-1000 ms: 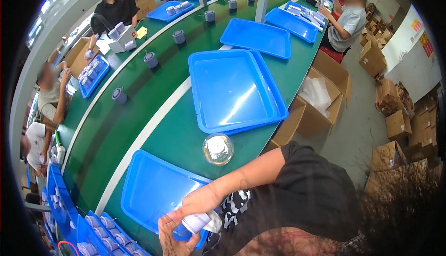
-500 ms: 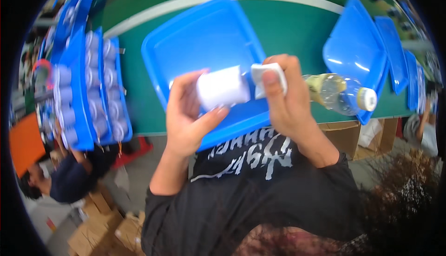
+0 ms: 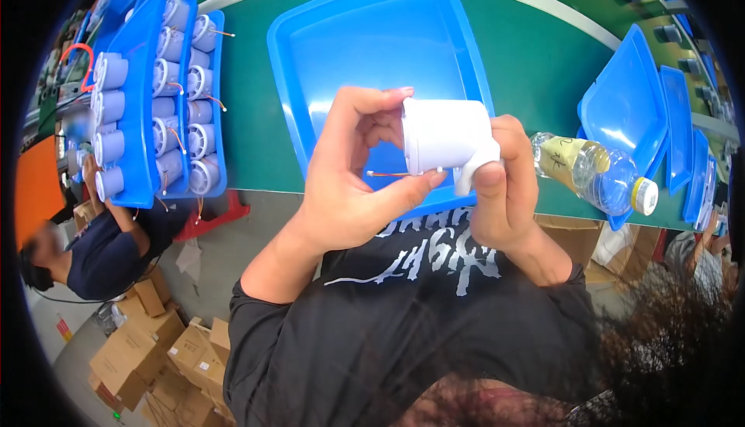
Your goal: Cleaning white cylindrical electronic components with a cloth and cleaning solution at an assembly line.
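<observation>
Above the blue tray point(image 3: 283, 62), my two hands hold a white plastic cylinder housing point(image 3: 446, 134) on its side. My left hand point(image 3: 341, 186) is closed round its left end, fingers above and thumb below. A thin wire lead with a small connector point(image 3: 372, 173) sticks out by the left thumb. On the right end, my right hand point(image 3: 508, 190) pinches a white folded piece, seemingly a cloth point(image 3: 475, 167), against the housing. The cloth's far part is hidden behind the fingers and the housing.
Blue trays point(image 3: 143, 140) with several similar white housings and wires stand at the left. A plastic bottle point(image 3: 597, 171) lies at the right near blue trays point(image 3: 625, 105). Cardboard boxes point(image 3: 132, 349) are on the floor. Another person point(image 3: 109, 248) works at far left.
The white cloth was apart from the housing in my right hand; now it touches the housing's right end. The housing has shifted right, and its wire now shows.
</observation>
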Motion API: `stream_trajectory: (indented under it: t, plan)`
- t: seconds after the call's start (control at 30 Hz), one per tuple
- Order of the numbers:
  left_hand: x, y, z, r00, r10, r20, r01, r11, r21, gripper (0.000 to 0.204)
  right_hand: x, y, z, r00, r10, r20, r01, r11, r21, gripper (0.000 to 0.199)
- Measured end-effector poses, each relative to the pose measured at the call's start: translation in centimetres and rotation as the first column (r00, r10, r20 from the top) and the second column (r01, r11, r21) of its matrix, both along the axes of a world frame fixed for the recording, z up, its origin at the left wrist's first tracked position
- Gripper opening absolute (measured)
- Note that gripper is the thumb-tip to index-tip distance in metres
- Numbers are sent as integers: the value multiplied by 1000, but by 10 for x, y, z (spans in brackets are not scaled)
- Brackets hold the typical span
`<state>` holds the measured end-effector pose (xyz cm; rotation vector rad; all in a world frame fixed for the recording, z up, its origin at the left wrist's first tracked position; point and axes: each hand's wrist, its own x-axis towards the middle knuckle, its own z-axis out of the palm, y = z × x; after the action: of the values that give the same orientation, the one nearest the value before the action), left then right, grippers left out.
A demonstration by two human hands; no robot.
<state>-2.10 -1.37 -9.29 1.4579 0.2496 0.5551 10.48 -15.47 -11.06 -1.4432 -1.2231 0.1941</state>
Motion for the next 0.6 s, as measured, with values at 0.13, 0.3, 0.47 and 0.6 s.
stream_trajectory:
  t: [0.13,0.3,0.47,0.6]
  plan:
    - [2,23,2,997,7,79,-69,572,818,63,1,1,16,615,-88,-783,-108,975,-194,35]
    - [2,20,7,999,32,42,-52,731,680,66,5,-2,14,813,2,-582,-66,994,-90,33]
    - [-3,4,18,994,-109,-15,109,994,-16,68,9,-6,10,997,-53,56,46,991,124,29]
    - [-9,14,17,991,-122,-61,132,966,222,65,-3,-9,17,944,-18,-331,18,1000,-2,29]
